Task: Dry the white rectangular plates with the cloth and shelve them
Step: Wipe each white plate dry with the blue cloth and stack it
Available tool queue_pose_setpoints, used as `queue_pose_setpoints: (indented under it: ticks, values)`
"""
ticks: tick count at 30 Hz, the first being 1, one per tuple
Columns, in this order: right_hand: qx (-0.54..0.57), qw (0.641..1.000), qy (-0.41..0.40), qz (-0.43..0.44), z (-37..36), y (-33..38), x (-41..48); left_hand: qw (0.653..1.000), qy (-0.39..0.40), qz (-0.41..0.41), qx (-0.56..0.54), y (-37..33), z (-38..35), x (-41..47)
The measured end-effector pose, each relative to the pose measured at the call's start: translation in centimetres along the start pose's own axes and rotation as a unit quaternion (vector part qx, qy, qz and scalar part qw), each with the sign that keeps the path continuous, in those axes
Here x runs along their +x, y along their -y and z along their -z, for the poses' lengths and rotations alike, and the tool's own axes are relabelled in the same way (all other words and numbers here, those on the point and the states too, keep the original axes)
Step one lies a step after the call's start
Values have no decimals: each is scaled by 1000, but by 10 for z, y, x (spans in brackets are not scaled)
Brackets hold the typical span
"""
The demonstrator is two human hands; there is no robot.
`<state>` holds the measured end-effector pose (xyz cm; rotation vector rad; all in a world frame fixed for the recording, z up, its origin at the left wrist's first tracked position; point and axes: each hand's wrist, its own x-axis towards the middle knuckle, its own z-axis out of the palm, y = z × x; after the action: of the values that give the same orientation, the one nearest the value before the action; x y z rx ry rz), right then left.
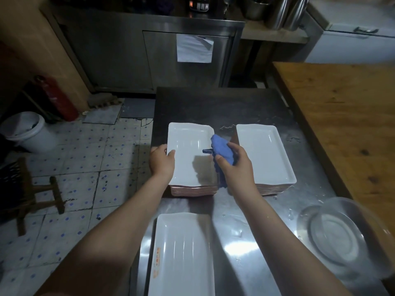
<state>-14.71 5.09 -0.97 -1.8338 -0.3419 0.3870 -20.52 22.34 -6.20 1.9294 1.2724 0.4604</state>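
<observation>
The left hand [161, 162] pinches the left rim of the top plate [190, 154], thumb on top. This plate lies on the left stack on the steel surface [235, 242], long axis near to far. The blue cloth [222, 152] sits bunched in the right hand's [235, 167] curled fingers at its right rim. Drying is midway. The right stack [265, 154] probably waits, and nothing looks shelved yet.

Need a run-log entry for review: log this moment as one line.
left hand grips left stack's top plate by its left edge | right hand holds blue cloth at its right edge | phase: drying
</observation>
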Motion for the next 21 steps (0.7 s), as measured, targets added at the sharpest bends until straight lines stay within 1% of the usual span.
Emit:
queue_pose_setpoints:
  ticks: [4, 7, 9, 12, 16, 18, 21]
  values:
    - [5, 1000, -7, 11, 0, 6, 3, 999, -19, 0, -49, -11, 14, 1]
    - [14, 1000, -8, 26, 1, 18, 1, 999, 1, -1, -44, -21, 22, -4]
    - [32, 999, -2, 44, 2, 28, -1, 997, 21, 7, -68, -26, 28, -9]
    - [41, 997, 31, 61, 4, 44, -8, 986, 58, 45, -147, -35, 39, -22]
    - [58, 993, 92, 37, 3, 60, -25, 963, 98, 76, -237, -45, 50, -56]
    - [40, 992, 109, 44, 0, 67, -37, 953, 113, 79, -269, -46, 52, -77]
    - [-18, 991, 124, 42, -4, 74, -56, 947, 111, 63, -296, -45, 52, -106]
